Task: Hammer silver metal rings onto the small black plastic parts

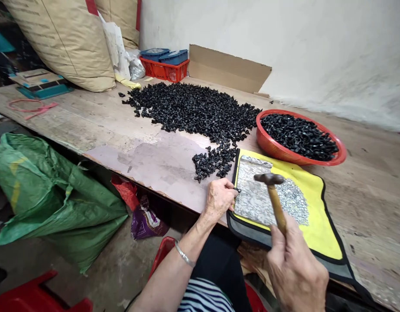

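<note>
My right hand [295,266] is closed round the wooden handle of a small hammer [274,190], whose dark head hangs just above a worn metal plate [253,199]. The plate lies on a yellow mat [317,234] with a black border. At the plate's left edge, my left hand [219,200] pinches a small black plastic piece [238,190]. A small heap of the same black pieces [213,162] sits just beyond that hand. A pile of tiny silvery bits [295,200] lies on the mat right of the plate.
A big spread of black pieces [193,108] covers the wooden table [89,121]. A red bowl [268,145] full of them stands behind the mat. Sacks, a red basket [165,71] and cardboard line the back. A green bag [50,195] lies on the floor, left.
</note>
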